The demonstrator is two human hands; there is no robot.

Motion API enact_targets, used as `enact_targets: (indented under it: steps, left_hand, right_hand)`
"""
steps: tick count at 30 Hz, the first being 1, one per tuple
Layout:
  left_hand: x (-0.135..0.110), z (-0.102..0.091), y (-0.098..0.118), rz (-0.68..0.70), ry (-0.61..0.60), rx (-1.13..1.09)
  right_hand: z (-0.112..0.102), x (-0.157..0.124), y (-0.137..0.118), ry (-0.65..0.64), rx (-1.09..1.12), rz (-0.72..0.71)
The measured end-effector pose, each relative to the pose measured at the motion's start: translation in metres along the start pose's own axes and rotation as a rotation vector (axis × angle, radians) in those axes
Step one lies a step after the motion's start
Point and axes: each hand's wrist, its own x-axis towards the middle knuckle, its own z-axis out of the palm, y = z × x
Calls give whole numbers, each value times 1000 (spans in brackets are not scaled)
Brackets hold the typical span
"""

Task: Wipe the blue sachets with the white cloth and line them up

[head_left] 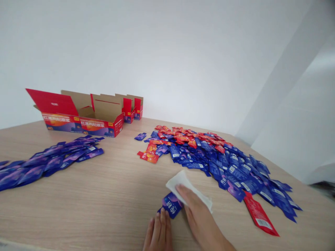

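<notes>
My left hand lies flat on the wooden table, fingers together, its tips touching the near edge of a blue sachet. My right hand presses a white folded cloth down over the right part of that sachet, fingers stretched out on the cloth. Just beyond and to the right spreads a big pile of blue and red sachets.
A neat fanned row of blue sachets lies at the left. Open red cardboard boxes stand at the back left near the white wall. A single red sachet lies at the near right.
</notes>
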Motion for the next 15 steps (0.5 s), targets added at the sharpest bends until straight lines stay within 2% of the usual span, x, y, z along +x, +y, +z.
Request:
enact_targets:
  steps: [2, 4, 8, 10, 11, 13, 15]
  left_hand:
    - [0, 0, 0, 13, 4, -5]
    - [2, -2, -2, 22, -3, -9]
    - [5, -4, -5, 31, -4, -17]
    - [5, -3, -4, 32, 10, -8]
    - [4, -2, -3, 29, 14, -3]
    - [1, -1, -1, 20, 11, -6]
    - [0, -1, 0, 18, -13, -17]
  right_hand:
    - [6, -7, -10, -129, 34, -152]
    - [6, -8, -7, -171, 46, -189]
    - [-9, 5, 27, 53, -7, 77]
    - [-14, 8, 29, 115, -20, 146]
    - [-13, 6, 24, 109, -14, 125]
    - [-5, -1, 5, 28, 23, -5]
    - [4, -9, -10, -108, 67, -145]
